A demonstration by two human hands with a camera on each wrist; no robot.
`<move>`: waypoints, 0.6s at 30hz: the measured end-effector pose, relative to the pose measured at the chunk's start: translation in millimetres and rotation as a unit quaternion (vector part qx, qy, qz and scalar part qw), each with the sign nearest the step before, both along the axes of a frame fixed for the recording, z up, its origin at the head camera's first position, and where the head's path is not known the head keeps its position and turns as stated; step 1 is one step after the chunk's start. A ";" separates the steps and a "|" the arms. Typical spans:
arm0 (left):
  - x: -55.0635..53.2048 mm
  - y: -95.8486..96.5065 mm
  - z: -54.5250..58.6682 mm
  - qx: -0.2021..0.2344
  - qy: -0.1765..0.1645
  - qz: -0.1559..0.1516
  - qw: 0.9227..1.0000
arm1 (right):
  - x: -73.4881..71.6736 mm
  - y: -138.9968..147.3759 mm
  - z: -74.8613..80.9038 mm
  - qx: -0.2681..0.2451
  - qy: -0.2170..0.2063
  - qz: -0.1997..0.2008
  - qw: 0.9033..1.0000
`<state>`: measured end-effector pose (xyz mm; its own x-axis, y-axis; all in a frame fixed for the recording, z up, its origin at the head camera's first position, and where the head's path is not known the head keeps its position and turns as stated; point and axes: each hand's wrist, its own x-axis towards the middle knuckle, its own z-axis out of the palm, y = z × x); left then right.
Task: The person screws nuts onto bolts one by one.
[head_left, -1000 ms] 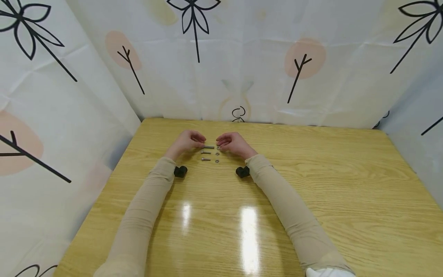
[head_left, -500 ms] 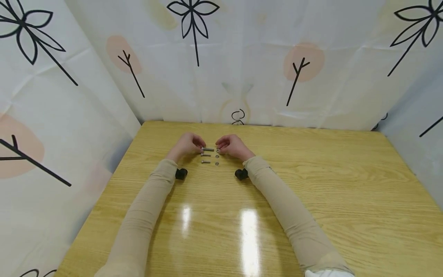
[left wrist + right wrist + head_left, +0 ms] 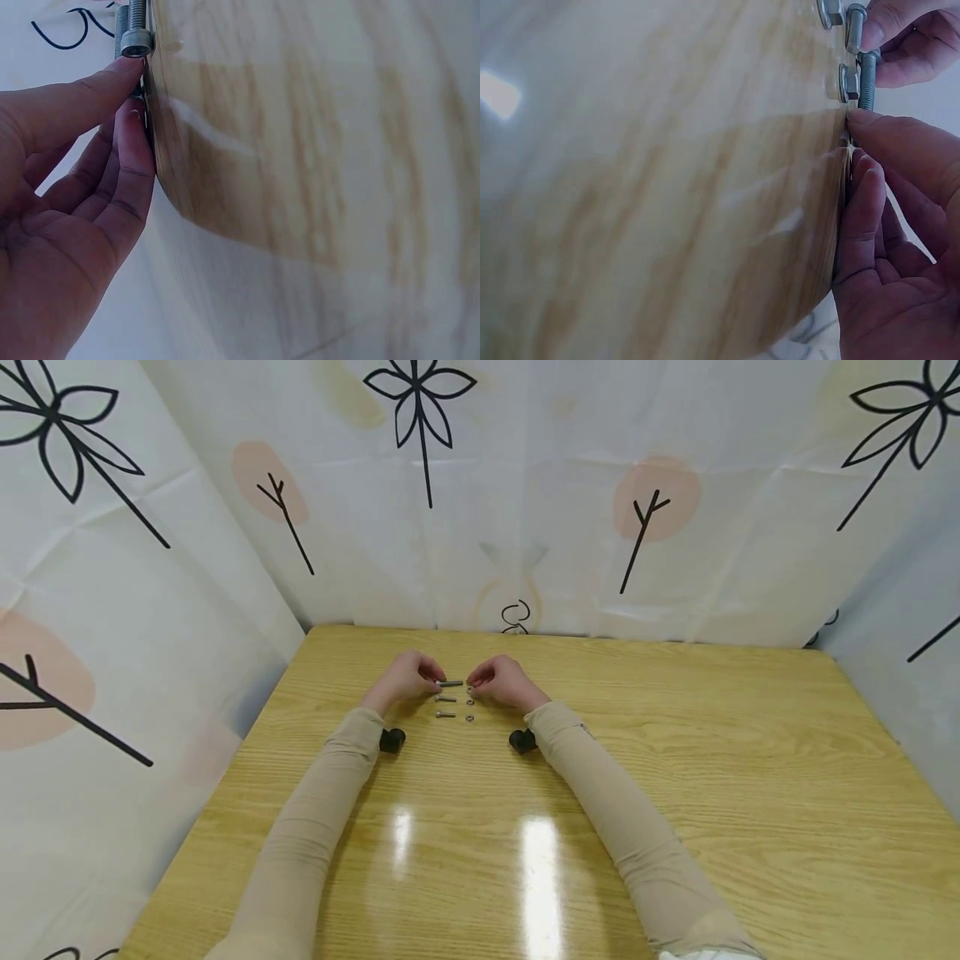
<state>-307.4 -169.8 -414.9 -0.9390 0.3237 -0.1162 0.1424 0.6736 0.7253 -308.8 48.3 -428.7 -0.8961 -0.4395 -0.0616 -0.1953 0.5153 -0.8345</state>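
Observation:
My left hand [image 3: 410, 678] pinches the head end of the farthest metal bolt [image 3: 452, 683] between thumb and fingers. In the left wrist view, a nearer socket-head bolt [image 3: 136, 37] stands in front of the fingertips. Opposite, my right hand [image 3: 505, 682] has thumb and forefinger closed on the farthest nut [image 3: 844, 139], which they mostly cover. Toward me lie two shorter bolts, the middle bolt [image 3: 446, 699] and the nearest bolt [image 3: 446, 715]. Each is paired with a nut on its right: the middle nut [image 3: 470, 702] and the nearest nut [image 3: 469, 718].
The wood-grain table [image 3: 675, 760] reaches back to a white patterned curtain [image 3: 562, 527], with more curtain along both sides. A black device [image 3: 392, 740] sits at the left wrist, and another black device [image 3: 522, 742] at the right.
Fingers of both hands have drawn together, the left at the farthest bolt's head, the right at its nut. The scene sits slightly lower in the head view; the nearer bolts and nuts keep their layout.

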 end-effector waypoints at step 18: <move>2.3 2.3 4.9 -0.018 -0.002 -0.023 1.000 | -2.3 4.9 1.2 0.021 0.007 0.021 1.000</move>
<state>-305.1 -167.6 -410.0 -0.9228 0.3617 -0.1326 0.1703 0.6919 0.7016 -311.2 53.2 -427.5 -0.8782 -0.4735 -0.0680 -0.2289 0.5407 -0.8095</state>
